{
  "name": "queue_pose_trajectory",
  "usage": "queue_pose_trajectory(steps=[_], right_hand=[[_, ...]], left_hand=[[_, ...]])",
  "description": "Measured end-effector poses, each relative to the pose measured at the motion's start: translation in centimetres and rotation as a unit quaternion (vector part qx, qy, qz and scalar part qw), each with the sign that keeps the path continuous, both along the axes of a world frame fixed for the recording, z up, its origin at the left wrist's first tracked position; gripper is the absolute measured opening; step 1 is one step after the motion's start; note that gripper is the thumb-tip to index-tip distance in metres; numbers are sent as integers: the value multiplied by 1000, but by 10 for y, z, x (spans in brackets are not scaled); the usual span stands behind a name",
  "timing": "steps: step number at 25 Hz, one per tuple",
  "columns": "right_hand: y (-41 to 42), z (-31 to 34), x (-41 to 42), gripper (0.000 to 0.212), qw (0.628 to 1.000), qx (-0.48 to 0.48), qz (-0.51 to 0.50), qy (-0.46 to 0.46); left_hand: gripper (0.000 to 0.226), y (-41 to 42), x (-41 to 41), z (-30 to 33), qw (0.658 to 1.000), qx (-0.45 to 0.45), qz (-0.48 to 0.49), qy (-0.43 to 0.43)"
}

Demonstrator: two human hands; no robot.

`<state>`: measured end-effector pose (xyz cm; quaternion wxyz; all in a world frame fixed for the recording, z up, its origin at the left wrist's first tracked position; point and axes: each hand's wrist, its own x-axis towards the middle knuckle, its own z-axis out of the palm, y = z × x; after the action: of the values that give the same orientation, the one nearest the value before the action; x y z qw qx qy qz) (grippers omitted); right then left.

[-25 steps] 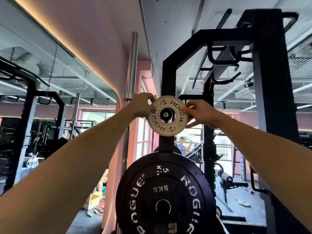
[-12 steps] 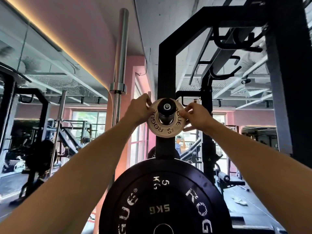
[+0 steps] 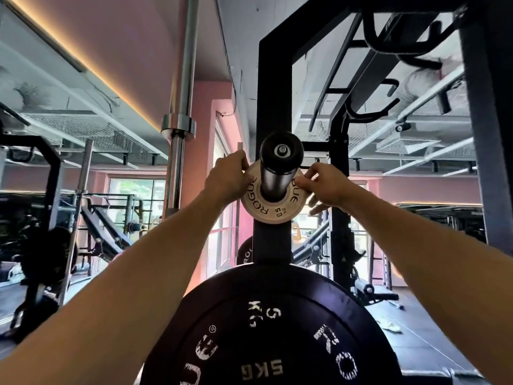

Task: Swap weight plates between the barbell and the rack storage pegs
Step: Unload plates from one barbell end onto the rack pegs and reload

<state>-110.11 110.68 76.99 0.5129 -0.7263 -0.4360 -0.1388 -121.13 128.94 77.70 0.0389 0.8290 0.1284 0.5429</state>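
L hand (image 3: 228,182) + R hand (image 3: 323,187) grip small plate (image 3: 273,207) on peg (image 3: 280,162), above 5kg plate (image 3: 272,329).

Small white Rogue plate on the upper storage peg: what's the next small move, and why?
Probably let go with both hands. The small white Rogue plate is threaded well along the upper storage peg, whose capped end sticks out far in front of it. The left hand and right hand pinch its opposite edges. It looks close against the rack upright, though full seating cannot be confirmed.
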Motion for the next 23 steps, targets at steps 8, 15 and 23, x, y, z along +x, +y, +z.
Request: queue_pose_trajectory(steps=[8, 15, 23], right_hand=[[-2, -35, -19, 28, 997, -4, -72, -7], [-34, -125, -42, 42, 982, -163, -71, -64], [-108, -144, -38, 60, 970, -206, -102, -83]], left_hand=[[48, -14, -36, -39, 996, -34, -49, 66], [57, -31, -78, -106, 976, -92, -32, 193], [72, -85, -81, -133, 961, -96, -74, 247]])
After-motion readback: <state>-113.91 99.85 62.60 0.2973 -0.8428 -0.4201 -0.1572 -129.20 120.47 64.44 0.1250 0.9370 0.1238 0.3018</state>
